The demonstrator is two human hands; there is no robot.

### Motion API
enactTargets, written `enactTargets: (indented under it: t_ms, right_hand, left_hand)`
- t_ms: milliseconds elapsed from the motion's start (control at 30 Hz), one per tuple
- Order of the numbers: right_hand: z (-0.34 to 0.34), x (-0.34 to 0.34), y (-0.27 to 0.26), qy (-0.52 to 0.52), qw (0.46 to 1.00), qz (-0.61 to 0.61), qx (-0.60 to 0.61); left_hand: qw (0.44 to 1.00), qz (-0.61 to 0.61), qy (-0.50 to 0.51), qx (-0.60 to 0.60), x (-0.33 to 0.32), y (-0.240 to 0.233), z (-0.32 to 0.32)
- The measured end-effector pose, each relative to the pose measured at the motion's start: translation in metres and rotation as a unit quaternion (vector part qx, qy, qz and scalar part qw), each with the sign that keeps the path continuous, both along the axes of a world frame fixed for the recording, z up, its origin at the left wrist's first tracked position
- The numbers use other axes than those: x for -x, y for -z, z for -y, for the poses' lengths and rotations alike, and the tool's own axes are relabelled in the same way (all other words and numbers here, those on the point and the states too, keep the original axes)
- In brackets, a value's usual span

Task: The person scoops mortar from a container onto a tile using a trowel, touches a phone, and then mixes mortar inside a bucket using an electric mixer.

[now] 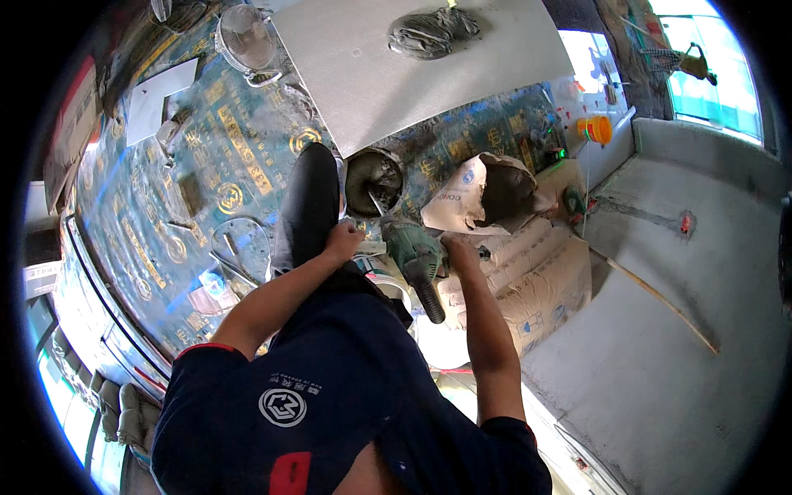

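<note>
A green electric hand mixer (413, 249) is held between my two hands. My left hand (344, 242) is closed around its pale side handle (372, 247). On the other side, my right hand (460, 251) grips the rear of the tool; its fingers are partly hidden. The mixer's metal shaft (375, 203) runs down into a bucket (401, 179) of wet grey mortar (364, 179). The paddle end is out of sight in the mix.
A torn-open paper bag (455, 192) of grey powder leans beside stacked full bags (538, 278). A large tile (346, 74) carries a mortar heap (433, 32). A fan (246, 38) stands at far left. An orange bucket (595, 130) and wooden stick (662, 302) are on the right.
</note>
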State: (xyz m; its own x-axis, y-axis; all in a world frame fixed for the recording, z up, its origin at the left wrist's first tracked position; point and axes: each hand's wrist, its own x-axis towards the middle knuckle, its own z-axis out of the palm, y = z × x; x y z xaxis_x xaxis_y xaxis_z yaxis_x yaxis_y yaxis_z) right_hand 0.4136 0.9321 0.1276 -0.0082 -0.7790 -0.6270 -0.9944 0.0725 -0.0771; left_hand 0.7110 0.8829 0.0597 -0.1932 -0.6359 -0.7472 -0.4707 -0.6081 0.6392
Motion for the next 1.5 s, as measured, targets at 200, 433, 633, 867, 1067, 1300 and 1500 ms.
enactTargets:
  t_ms: [200,433,633,867,1067,1300,1500]
  right_hand:
    - [-0.031,0.002,0.009,0.053,0.998,0.037,0.023]
    - [-0.047,-0.013,0.000,0.092,0.995,0.034,-0.028]
    - [-0.040,-0.009,-0.004,0.072,0.997,0.038,0.002]
    - [0.005,0.013,0.002,-0.063,0.997,-0.012,0.045]
    - [0.067,0.007,-0.021,-0.145,0.988,-0.049,0.023]
    - [0.102,-0.001,-0.034,-0.220,0.973,-0.068,-0.008]
    - [0.077,0.010,-0.025,-0.174,0.984,-0.036,0.014]
  left_hand:
    - [0.999,0.025,0.038,0.028,0.004,0.008,-0.001]
    - [0.997,0.023,0.057,0.043,0.006,0.021,-0.002]
    - [0.994,0.048,0.098,0.007,0.008,0.016,-0.002]
    - [0.992,0.073,0.099,-0.028,0.020,0.044,-0.012]
    - [0.994,0.099,0.038,-0.025,0.025,0.041,-0.017]
    - [0.997,0.067,-0.021,-0.041,0.023,0.020,-0.016]
    - [0.998,0.047,-0.036,0.003,0.024,0.022,-0.019]
